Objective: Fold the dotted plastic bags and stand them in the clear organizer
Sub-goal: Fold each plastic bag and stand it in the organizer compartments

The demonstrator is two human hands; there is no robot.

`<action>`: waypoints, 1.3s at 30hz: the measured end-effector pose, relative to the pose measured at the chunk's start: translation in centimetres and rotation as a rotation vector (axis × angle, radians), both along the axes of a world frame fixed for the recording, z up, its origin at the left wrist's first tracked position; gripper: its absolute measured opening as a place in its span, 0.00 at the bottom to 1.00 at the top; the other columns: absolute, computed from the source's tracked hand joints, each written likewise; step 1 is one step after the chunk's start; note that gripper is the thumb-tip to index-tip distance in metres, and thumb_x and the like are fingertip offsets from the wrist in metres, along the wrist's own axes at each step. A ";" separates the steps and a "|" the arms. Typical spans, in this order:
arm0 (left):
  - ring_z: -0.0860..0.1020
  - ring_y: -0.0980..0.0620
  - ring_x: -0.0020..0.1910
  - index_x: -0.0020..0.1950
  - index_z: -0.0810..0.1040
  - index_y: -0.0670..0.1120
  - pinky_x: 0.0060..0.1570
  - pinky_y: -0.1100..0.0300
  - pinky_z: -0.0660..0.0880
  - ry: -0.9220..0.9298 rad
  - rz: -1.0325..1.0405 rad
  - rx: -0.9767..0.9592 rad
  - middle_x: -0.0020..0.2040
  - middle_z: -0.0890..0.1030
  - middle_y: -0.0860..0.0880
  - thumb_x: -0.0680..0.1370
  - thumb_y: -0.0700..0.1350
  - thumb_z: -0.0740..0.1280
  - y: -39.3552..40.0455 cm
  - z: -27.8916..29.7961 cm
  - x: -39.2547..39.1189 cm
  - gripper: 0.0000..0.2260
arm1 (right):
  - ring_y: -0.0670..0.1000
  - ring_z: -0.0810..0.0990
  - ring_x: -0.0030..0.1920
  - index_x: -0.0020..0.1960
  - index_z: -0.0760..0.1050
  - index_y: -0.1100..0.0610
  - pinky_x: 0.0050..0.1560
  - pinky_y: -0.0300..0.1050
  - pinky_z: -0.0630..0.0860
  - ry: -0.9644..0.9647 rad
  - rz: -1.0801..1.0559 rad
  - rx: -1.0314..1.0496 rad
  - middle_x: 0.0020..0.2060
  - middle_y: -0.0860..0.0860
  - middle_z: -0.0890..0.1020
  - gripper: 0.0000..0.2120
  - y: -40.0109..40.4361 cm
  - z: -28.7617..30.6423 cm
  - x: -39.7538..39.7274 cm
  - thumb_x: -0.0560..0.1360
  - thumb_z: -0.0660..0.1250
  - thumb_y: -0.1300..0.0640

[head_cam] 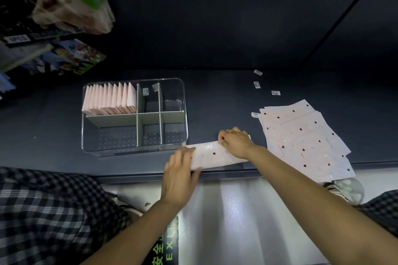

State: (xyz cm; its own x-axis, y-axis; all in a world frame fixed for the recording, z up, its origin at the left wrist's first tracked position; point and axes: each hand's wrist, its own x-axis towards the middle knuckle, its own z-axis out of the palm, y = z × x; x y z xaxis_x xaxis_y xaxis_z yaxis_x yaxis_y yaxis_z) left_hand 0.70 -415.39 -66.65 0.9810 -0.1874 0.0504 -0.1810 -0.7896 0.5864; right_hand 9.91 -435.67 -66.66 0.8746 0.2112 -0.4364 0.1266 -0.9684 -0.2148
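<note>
A pale pink dotted bag [215, 156], folded into a long strip, lies at the shelf's front edge. My left hand [179, 173] holds its left end, thumb under the edge. My right hand [235, 142] pinches the strip's upper edge near its right part. The clear organizer [185, 101] stands to the left, with several folded pink bags [111, 99] upright in its back-left compartment. A loose pile of flat dotted bags [301, 135] lies to the right.
Small white labels [275, 92] are scattered on the dark shelf [215, 97] behind the pile. Boxed goods [64, 58] sit at the far left. Below the shelf edge are a pale floor, plaid-clad knees and a shoe [346, 187].
</note>
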 end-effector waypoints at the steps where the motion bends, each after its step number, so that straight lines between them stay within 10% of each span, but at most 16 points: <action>1: 0.68 0.45 0.66 0.70 0.68 0.47 0.65 0.54 0.64 -0.008 -0.123 0.052 0.68 0.70 0.47 0.76 0.49 0.67 -0.2 -0.1 -0.1 0.23 | 0.55 0.68 0.60 0.53 0.71 0.53 0.55 0.48 0.63 -0.003 -0.002 0.000 0.54 0.50 0.77 0.10 0.0 -0.1 0.1 0.80 0.52 0.56; 4: 0.43 0.48 0.77 0.77 0.50 0.47 0.74 0.55 0.37 0.032 -0.431 0.312 0.78 0.47 0.48 0.79 0.56 0.59 -0.7 -1.6 -0.4 0.31 | 0.55 0.68 0.59 0.52 0.71 0.53 0.54 0.48 0.62 -0.012 -0.019 0.015 0.54 0.49 0.78 0.09 0.1 -0.2 0.2 0.80 0.52 0.57; 8: 0.27 0.46 0.70 0.77 0.36 0.49 0.72 0.52 0.31 0.117 -0.502 0.491 0.76 0.33 0.47 0.79 0.63 0.53 -0.7 -3.1 -0.6 0.36 | 0.55 0.68 0.60 0.53 0.71 0.53 0.55 0.48 0.63 -0.048 -0.027 -0.012 0.55 0.50 0.77 0.08 0.3 -0.3 0.1 0.80 0.54 0.55; 16: 0.32 0.41 0.74 0.76 0.36 0.54 0.72 0.48 0.32 0.127 -0.533 0.520 0.76 0.33 0.43 0.77 0.65 0.56 -0.6 -3.5 -0.6 0.38 | 0.53 0.69 0.62 0.61 0.70 0.53 0.60 0.47 0.64 -0.076 0.022 0.060 0.60 0.51 0.71 0.18 1.5 -0.1 0.2 0.74 0.68 0.50; 22: 0.39 0.46 0.76 0.75 0.55 0.55 0.72 0.51 0.33 0.093 -0.524 0.405 0.78 0.45 0.49 0.78 0.60 0.58 0.0 -3.2 -0.2 0.27 | 0.55 0.70 0.60 0.54 0.75 0.57 0.57 0.45 0.66 0.041 -0.035 0.071 0.54 0.54 0.77 0.14 1.1 0.6 -0.9 0.74 0.68 0.48; 26: 0.67 0.47 0.66 0.57 0.76 0.50 0.66 0.55 0.60 0.064 -0.274 0.180 0.63 0.73 0.49 0.79 0.53 0.61 -0.4 -1.9 -0.8 0.12 | 0.55 0.71 0.59 0.54 0.77 0.55 0.58 0.46 0.67 0.008 -0.089 -0.003 0.54 0.54 0.77 0.14 0.9 0.2 -3.5 0.76 0.63 0.47; 30: 0.77 0.46 0.42 0.38 0.71 0.48 0.40 0.57 0.68 0.432 0.310 -0.223 0.38 0.77 0.50 0.79 0.53 0.62 -2.6 -0.1 -2.4 0.13 | 0.56 0.73 0.53 0.47 0.75 0.57 0.48 0.44 0.67 0.012 -0.353 0.159 0.48 0.55 0.78 0.11 0.7 -0.4 -6.5 0.77 0.62 0.49; 34: 0.78 0.47 0.43 0.40 0.75 0.45 0.47 0.57 0.73 0.916 0.514 -0.688 0.40 0.79 0.47 0.77 0.54 0.65 -4.1 0.4 -3.3 0.14 | 0.50 0.69 0.34 0.33 0.64 0.56 0.35 0.43 0.64 0.096 -0.679 0.534 0.32 0.49 0.71 0.17 0.3 0.2 -8.5 0.77 0.64 0.52; 39: 0.82 0.56 0.41 0.51 0.78 0.43 0.36 0.68 0.76 1.086 0.481 -1.186 0.47 0.83 0.48 0.80 0.43 0.63 -4.3 2.4 -3.0 0.06 | 0.51 0.76 0.39 0.44 0.75 0.60 0.43 0.45 0.72 0.209 -0.856 0.897 0.39 0.53 0.79 0.11 0.1 1.1 -11.0 0.77 0.66 0.52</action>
State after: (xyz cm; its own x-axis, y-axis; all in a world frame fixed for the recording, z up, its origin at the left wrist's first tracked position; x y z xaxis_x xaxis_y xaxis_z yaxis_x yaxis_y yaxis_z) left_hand -2.32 -419.65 -64.22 0.6067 -0.2380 -0.7585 0.7895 0.2917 0.5400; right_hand -1.09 -435.60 -65.60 0.8093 -0.0951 -0.5796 -0.5846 -0.2260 -0.7792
